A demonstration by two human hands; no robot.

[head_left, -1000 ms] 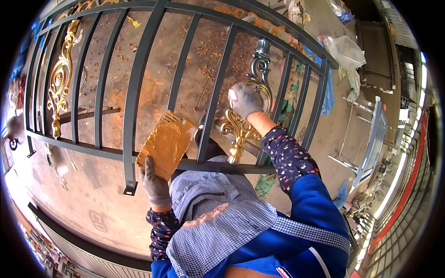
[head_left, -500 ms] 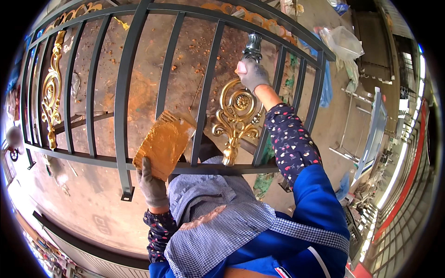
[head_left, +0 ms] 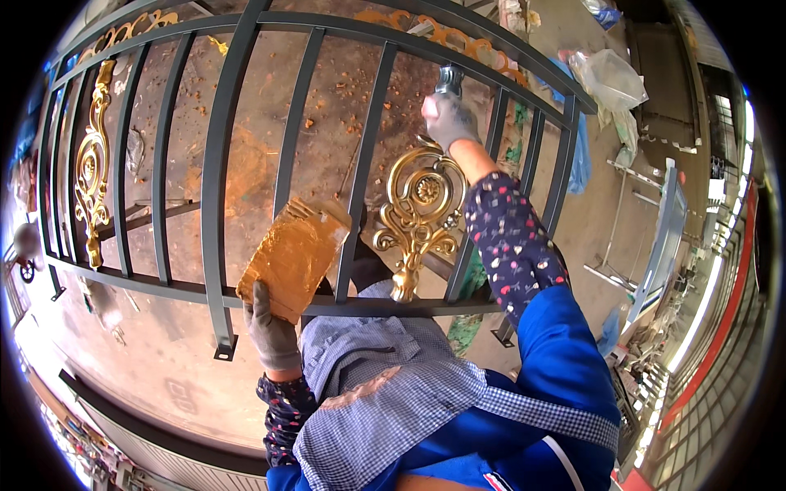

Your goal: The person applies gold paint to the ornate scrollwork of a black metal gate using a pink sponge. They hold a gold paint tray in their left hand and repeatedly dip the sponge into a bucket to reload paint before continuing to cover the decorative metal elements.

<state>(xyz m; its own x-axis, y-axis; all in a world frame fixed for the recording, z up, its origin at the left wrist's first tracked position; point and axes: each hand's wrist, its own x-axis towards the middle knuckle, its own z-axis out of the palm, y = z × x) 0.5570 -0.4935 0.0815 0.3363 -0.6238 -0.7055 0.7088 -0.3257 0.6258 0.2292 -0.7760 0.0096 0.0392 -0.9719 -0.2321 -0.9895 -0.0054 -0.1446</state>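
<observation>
My left hand [head_left: 272, 331], in a grey glove, grips the lower edge of a flat board [head_left: 293, 258] smeared with gold paint, its thumb on top. My right hand [head_left: 452, 121], also gloved, is closed around a small pale pink pad [head_left: 428, 107]. It lies against the upper part of a scrolled ornament [head_left: 426, 192] set between two bars of a dark metal railing [head_left: 372, 307]. Gold covers the ornament's scrolls and foot, while its top end above my hand is dark grey. My fingers hide the stretch in between.
A second ornament [head_left: 92, 164], gold along its length, stands in the railing at the left. Orange-gold scrollwork [head_left: 458, 37] runs along the far rail. Brown crumbs lie on the stained floor [head_left: 246, 164]. Plastic bags [head_left: 614, 80] and a metal-framed panel [head_left: 659, 237] are at the right.
My right hand has shifted slightly right and away from the scrolls along the ornament's top, showing more of the scroll below it. My left hand keeps the board almost where it was.
</observation>
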